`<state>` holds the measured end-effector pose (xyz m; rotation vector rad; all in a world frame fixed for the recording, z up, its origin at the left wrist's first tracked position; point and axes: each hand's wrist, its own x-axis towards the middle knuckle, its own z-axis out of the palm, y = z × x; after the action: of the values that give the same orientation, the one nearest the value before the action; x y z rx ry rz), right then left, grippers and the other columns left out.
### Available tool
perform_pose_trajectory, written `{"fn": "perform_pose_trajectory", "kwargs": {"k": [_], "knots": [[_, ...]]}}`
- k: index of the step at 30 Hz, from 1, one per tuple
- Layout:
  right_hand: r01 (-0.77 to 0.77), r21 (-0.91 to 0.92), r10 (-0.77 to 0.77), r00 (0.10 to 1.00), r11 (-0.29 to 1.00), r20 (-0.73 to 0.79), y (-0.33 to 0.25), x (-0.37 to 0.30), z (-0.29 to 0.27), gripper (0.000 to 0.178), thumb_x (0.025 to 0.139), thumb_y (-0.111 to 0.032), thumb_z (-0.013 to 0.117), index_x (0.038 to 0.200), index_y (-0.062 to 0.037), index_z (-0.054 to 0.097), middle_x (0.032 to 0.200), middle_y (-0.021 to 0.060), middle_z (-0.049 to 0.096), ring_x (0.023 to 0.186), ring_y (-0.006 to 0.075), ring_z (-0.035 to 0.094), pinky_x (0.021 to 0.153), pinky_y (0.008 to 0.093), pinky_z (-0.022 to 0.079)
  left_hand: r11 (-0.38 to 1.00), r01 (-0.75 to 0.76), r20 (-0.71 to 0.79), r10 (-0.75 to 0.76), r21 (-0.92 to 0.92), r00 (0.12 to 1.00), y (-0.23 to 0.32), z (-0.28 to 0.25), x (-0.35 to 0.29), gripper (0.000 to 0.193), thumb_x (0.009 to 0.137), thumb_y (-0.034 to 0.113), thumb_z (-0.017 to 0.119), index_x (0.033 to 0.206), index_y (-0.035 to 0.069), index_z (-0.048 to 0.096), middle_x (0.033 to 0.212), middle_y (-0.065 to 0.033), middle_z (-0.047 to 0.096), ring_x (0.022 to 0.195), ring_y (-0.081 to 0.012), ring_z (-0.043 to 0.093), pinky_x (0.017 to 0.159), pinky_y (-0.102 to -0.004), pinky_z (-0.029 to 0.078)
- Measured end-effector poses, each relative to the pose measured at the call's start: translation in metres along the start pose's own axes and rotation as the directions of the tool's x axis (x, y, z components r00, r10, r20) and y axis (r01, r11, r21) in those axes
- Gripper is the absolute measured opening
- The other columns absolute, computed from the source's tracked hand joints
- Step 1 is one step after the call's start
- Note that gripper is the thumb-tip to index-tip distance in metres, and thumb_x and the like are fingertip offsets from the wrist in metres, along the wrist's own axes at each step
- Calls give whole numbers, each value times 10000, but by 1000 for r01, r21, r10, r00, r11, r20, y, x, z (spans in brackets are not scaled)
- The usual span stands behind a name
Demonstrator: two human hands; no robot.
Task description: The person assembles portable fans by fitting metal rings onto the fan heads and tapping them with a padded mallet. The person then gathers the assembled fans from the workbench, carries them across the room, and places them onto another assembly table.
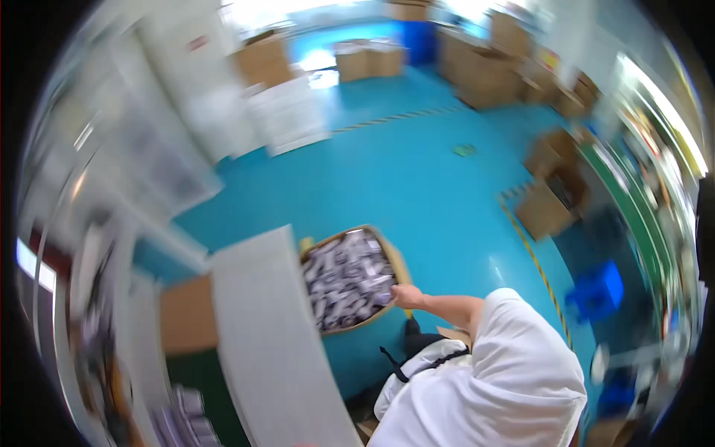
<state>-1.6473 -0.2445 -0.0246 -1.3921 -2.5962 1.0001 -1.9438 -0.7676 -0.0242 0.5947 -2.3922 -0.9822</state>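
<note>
My right hand [407, 296], reaching out from a white short sleeve, is closed on the right rim of an open cardboard box [400, 262]. Many small grey-purple and whitish pieces [348, 279] fill this box; blur hides their exact kind. Beside the box on the left runs a long white panel or tabletop [272, 339]. My left hand does not show; only a skin-coloured sliver touches the bottom edge near the panel, too little to identify. A dark shoe [412, 326] is below the box's right corner.
More cardboard boxes [488, 74] stand at the back and an open one [547, 208] at right. A blue bin [598, 292] sits near the green-edged bench [625, 205]. White stacked boards [290, 115] stand at far left. Yellow-black tape [532, 257] marks the blue floor.
</note>
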Motion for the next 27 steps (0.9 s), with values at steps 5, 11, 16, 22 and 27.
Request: {"fn": "perform_pose_trajectory", "kwargs": {"k": [5,11,16,22,27], "knots": [[-771,163,785,619,616,-39,189,-251,-27,297,751,-214,595,995,-64,672,962,186,677,922,331,655,794,436,530,718,-331,513,679,-612,525,260,122,-205,273,991,196,441,924,-42,557,828,-155,606,685,-231,567,607,-376,453],[-748,638,975,-52,-181,216,222,-472,52,170,741,-122,624,752,45,653,733,189,681,598,273,672,543,379,550,562,-70,503,670,-824,-545,441,101,-511,238,983,173,470,850,-6,552,685,-65,546,643,-149,536,617,-282,445],[-495,715,865,-199,-494,460,227,-487,99,251,780,-214,665,711,27,658,682,148,683,521,212,656,431,364,520,598,-107,296,227,-794,-928,368,184,-634,211,937,218,538,995,16,558,806,-68,596,698,-160,592,664,-278,489],[-240,931,961,-38,-275,274,336,-433,32,283,769,-209,711,903,37,672,744,138,688,577,170,654,571,300,554,630,-676,672,-314,-381,-671,309,279,-623,252,854,283,572,896,37,604,672,-71,586,595,-188,578,507,-339,458],[-392,919,948,305,39,89,344,-373,-213,385,810,-346,707,1038,-38,669,886,80,694,788,152,650,709,298,533,553,-593,675,-73,-585,-734,395,232,-753,294,878,271,578,877,-15,647,725,-134,663,543,-198,606,499,-316,480]]}}
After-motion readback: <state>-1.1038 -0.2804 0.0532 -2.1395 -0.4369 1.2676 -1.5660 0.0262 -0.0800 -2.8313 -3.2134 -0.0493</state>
